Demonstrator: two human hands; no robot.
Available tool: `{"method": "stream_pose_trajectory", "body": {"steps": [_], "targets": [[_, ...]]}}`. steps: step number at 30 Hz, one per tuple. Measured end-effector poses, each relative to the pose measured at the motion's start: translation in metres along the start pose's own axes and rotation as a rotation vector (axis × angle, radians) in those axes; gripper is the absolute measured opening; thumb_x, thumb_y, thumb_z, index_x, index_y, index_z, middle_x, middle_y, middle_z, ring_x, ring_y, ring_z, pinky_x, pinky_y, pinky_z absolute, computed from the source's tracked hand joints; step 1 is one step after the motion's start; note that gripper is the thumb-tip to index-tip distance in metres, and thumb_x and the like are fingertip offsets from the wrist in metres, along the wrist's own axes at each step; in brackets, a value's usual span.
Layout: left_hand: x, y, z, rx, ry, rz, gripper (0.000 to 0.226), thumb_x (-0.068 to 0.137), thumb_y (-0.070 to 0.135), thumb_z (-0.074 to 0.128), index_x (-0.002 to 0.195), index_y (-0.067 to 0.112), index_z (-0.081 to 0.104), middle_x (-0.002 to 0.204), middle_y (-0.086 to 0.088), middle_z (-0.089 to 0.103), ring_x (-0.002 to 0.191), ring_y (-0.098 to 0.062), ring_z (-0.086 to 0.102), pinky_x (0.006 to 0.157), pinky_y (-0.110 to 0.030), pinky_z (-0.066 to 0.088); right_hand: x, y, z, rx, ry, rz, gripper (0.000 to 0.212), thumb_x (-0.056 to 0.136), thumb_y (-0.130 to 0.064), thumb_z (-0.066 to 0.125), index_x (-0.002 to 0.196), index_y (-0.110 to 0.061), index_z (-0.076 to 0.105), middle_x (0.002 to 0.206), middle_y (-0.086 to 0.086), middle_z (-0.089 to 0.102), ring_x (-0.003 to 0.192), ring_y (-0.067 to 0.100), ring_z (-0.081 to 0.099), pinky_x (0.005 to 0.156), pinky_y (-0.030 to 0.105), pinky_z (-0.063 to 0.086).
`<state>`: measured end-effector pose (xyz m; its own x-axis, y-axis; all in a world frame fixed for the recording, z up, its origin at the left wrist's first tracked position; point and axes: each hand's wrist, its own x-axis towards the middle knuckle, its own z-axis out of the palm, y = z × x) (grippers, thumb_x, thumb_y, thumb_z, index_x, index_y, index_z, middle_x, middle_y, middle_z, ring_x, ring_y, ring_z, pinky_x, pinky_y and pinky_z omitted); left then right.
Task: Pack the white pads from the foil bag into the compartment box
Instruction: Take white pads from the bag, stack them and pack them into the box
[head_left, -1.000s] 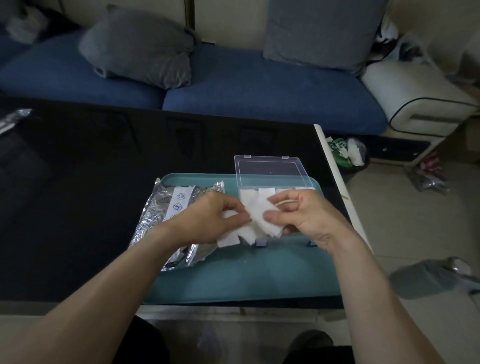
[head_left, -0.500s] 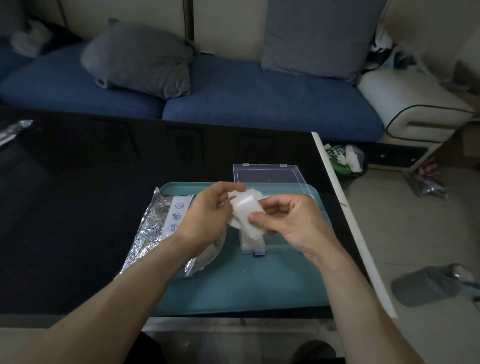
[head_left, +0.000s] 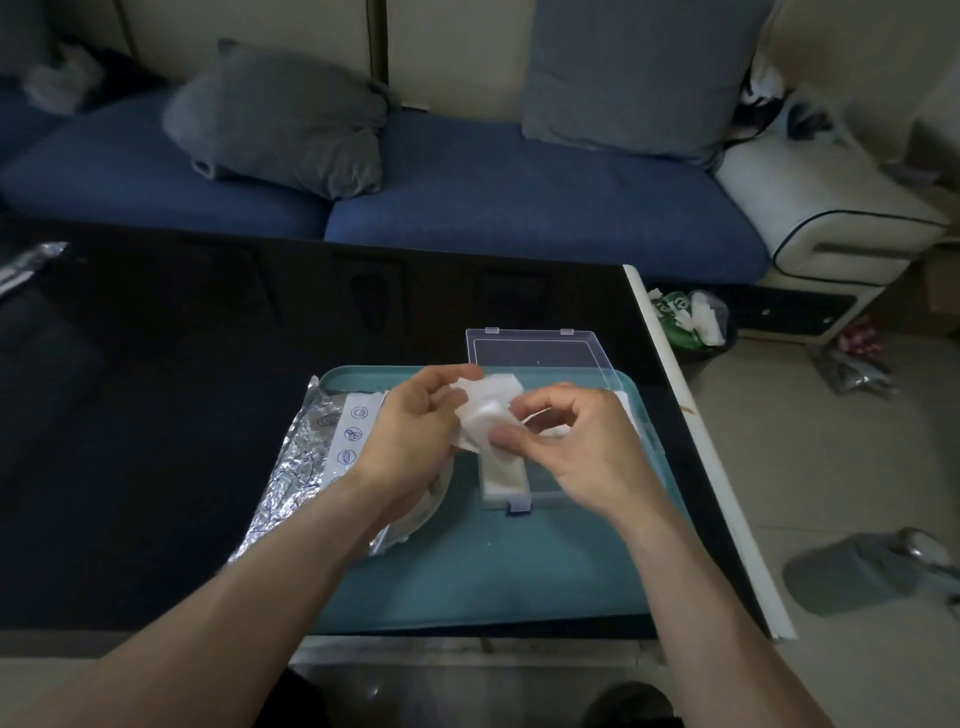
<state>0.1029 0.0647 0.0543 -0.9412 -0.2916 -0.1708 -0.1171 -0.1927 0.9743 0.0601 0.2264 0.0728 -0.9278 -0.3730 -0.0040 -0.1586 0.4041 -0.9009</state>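
Both hands hold a bunch of white pads (head_left: 484, 410) above the teal tray (head_left: 467, 582). My left hand (head_left: 415, 421) grips the pads from the left, and my right hand (head_left: 576, 441) pinches their lower edge with thumb and fingers. Under the hands sits the clear compartment box (head_left: 511, 486), lid (head_left: 537, 349) open and leaning back; a pad lies in its left compartment. The crinkled foil bag (head_left: 306, 457) lies on the tray's left side, partly hidden by my left forearm.
The tray rests on a black glossy table (head_left: 156, 389) whose right edge (head_left: 696, 441) is close to the box. A blue sofa with grey cushions stands behind. A bin with litter (head_left: 691, 322) and a grey slipper (head_left: 852, 571) are on the floor at right.
The pads, spread flat between the hands a second ago, are now bunched together and lifted slightly above the box. Both hands stay close together over the tray.
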Motion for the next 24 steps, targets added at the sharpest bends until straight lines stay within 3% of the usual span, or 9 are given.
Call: {"method": "stream_pose_trajectory", "body": {"steps": [2,5,8,10,13,18,21,24], "targets": [[-0.002,0.001,0.001,0.023,-0.07,-0.025,0.027,0.099,-0.008,0.044,0.115,0.006,0.061,0.082,-0.006,0.073,0.066,-0.014,0.068,0.055,-0.023,0.053,0.001,0.001,0.001,-0.078,0.033,-0.044,0.017,0.072,-0.026,0.09,0.082,-0.024,0.076,0.088,-0.012,0.072,0.073,0.004,0.065,0.065,0.016,0.052],[-0.004,0.003,0.001,0.002,-0.205,-0.07,0.026,0.099,-0.004,0.049,0.121,0.006,0.059,0.099,-0.007,0.076,0.086,-0.023,0.073,0.072,-0.034,0.061,0.003,0.004,0.007,-0.004,0.069,0.014,0.016,0.075,-0.027,0.088,0.083,-0.026,0.074,0.08,-0.01,0.075,0.07,0.007,0.068,0.062,0.019,0.054],[-0.001,0.007,-0.004,-0.118,-0.344,-0.13,0.043,0.092,-0.018,0.038,0.127,0.002,0.054,0.119,-0.015,0.07,0.106,-0.032,0.069,0.083,-0.041,0.06,0.005,0.005,0.01,0.132,0.075,0.082,0.017,0.076,-0.02,0.088,0.083,-0.024,0.073,0.081,-0.006,0.076,0.073,0.01,0.071,0.066,0.025,0.059],[0.001,0.005,-0.008,-0.156,-0.387,-0.142,0.057,0.079,-0.021,0.041,0.13,0.001,0.052,0.123,-0.016,0.068,0.11,-0.03,0.068,0.081,-0.036,0.06,0.006,0.003,0.005,0.188,0.036,0.136,0.017,0.076,-0.019,0.087,0.087,-0.02,0.073,0.084,-0.003,0.076,0.074,0.007,0.071,0.061,0.018,0.054],[0.003,0.001,-0.009,-0.084,-0.337,-0.124,0.069,0.066,-0.013,0.046,0.133,0.003,0.051,0.122,-0.019,0.067,0.107,-0.029,0.067,0.081,-0.034,0.059,0.007,0.002,-0.004,0.127,-0.099,0.204,0.02,0.08,-0.025,0.083,0.095,-0.017,0.072,0.088,-0.001,0.077,0.076,0.008,0.071,0.059,0.015,0.048],[0.003,0.0,-0.007,-0.054,-0.254,-0.088,0.062,0.072,-0.015,0.053,0.131,0.006,0.053,0.116,-0.012,0.069,0.087,-0.024,0.066,0.065,-0.029,0.051,0.006,0.005,-0.012,0.04,-0.152,0.223,0.024,0.08,-0.029,0.084,0.095,-0.016,0.07,0.086,0.002,0.077,0.079,0.017,0.071,0.067,0.027,0.053],[0.003,0.003,-0.004,-0.114,-0.161,-0.06,0.042,0.089,-0.017,0.054,0.125,0.005,0.056,0.105,-0.011,0.071,0.081,-0.017,0.069,0.066,-0.024,0.056,0.006,0.008,-0.012,0.207,-0.112,0.252,0.024,0.08,-0.017,0.083,0.097,-0.006,0.069,0.087,0.011,0.076,0.076,0.023,0.071,0.065,0.029,0.056],[0.002,0.007,0.0,-0.183,-0.053,-0.048,0.022,0.096,-0.001,0.055,0.116,0.004,0.061,0.093,-0.007,0.073,0.079,-0.012,0.07,0.068,-0.023,0.058,0.008,0.008,-0.012,0.381,-0.073,0.296,0.02,0.081,-0.008,0.081,0.096,-0.006,0.067,0.083,0.008,0.075,0.077,0.02,0.071,0.06,0.026,0.056]]}}
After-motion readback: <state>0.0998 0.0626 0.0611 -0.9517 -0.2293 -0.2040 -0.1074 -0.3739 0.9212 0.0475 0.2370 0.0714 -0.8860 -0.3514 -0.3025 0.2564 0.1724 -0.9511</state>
